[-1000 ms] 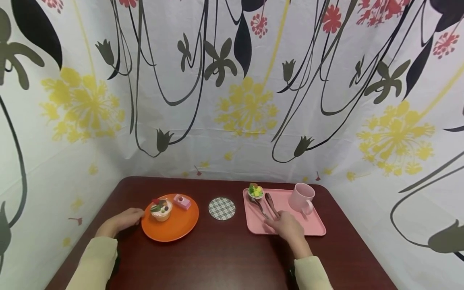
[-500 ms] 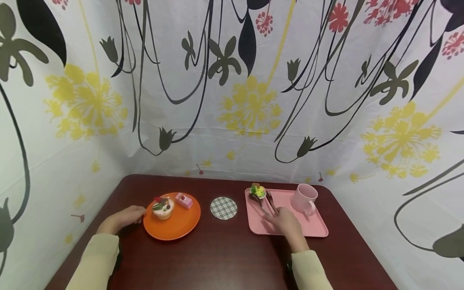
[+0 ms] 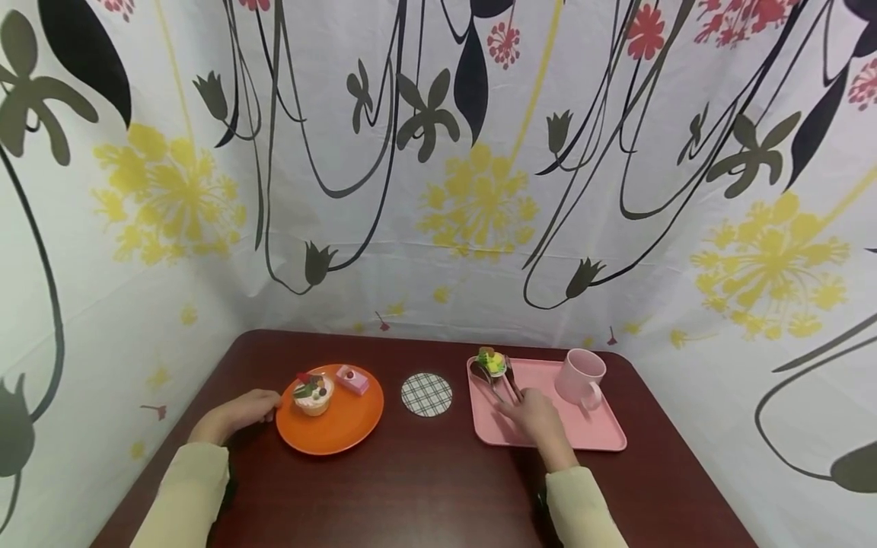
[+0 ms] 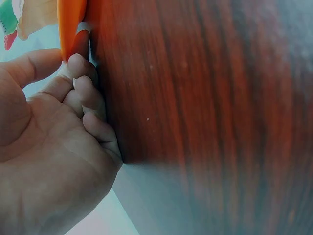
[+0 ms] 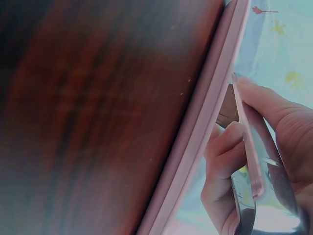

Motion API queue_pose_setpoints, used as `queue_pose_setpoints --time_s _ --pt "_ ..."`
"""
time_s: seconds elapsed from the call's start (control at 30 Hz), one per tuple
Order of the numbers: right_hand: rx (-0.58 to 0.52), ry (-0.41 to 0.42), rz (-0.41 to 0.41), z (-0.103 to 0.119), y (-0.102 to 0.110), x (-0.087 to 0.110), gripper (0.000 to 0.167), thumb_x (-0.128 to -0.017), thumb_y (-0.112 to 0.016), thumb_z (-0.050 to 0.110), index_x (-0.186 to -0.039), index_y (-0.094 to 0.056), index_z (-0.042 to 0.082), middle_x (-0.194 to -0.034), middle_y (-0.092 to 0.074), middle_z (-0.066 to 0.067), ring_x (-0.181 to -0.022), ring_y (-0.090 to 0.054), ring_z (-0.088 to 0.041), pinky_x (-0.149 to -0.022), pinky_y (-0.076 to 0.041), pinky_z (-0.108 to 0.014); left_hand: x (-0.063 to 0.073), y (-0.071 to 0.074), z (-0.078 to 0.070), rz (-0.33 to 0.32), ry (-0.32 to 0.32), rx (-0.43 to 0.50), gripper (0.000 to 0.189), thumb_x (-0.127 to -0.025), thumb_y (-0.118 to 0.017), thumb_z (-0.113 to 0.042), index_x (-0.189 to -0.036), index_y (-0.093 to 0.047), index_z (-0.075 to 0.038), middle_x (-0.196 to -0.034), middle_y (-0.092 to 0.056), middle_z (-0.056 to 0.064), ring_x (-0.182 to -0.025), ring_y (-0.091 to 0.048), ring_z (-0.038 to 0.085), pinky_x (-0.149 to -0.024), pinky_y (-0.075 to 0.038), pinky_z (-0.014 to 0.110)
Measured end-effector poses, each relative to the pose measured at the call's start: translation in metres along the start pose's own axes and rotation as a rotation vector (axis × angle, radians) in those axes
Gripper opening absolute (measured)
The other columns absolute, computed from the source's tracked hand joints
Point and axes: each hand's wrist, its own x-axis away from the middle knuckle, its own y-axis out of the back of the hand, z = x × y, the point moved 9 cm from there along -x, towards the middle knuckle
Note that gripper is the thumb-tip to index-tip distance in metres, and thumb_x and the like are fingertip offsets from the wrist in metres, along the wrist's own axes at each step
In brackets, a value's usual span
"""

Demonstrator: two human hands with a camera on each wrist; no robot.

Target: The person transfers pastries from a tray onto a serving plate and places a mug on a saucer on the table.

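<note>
On the table (image 3: 384, 495), an orange plate (image 3: 342, 428) is pinched by the left hand (image 3: 240, 413); fork (image 3: 510, 377) and spoon (image 3: 481, 371), apparently, by the right hand (image 3: 537, 418).

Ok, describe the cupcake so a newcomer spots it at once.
On the dark red-brown table, find the orange plate, its rim pinched by the left hand. Of the two treats on it, the cupcake is the one nearer that hand. It is round, with a white top bearing colourful bits, while its neighbour, the cake piece, is a small pink block.
</note>
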Motion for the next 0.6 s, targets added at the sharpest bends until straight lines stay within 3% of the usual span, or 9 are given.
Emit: queue_pose_setpoints --time_s 0.13,0.23,0.6 --pt "0.007 0.012 -0.003 0.004 0.001 -0.002 0.045 -0.092 -0.082 0.043 -0.078 -0.057 0.008 -0.069 -0.049 -0.003 -0.064 -0.049 -0.021 -0.059 -0.037 -0.035 -0.021 0.002 0.025 -0.019 0.042 0.014 0.028 -0.101 -0.052 -0.035 -0.086 -0.062 -0.013 -0.08 -0.055 0.002 -0.08 -0.055 0.021 -0.076 -0.04 0.034" --pt "0.023 0.012 0.001 0.004 0.001 -0.002 0.044 -0.093 -0.081 0.042 -0.078 -0.058 0.008 -0.07 -0.05 -0.004 -0.065 -0.05 -0.022 -0.06 -0.037 -0.035 -0.032 0.003 0.036 -0.031 0.057 0.007 0.029 -0.101 -0.052 -0.035 -0.086 -0.063 -0.013 -0.08 -0.057 0.003 -0.081 -0.055 0.021 -0.077 -0.04 0.035" --pt "0.041 0.005 0.007 0.0 0.005 -0.008 0.044 -0.094 -0.079 0.045 -0.083 -0.061 0.007 -0.075 -0.056 -0.008 -0.069 -0.053 -0.024 -0.062 -0.04 -0.036 -0.042 0.001 0.032 -0.016 0.022 -0.018 0.029 -0.102 -0.052 -0.034 -0.088 -0.064 -0.012 -0.081 -0.058 0.004 -0.082 -0.057 0.023 -0.076 -0.041 0.035"
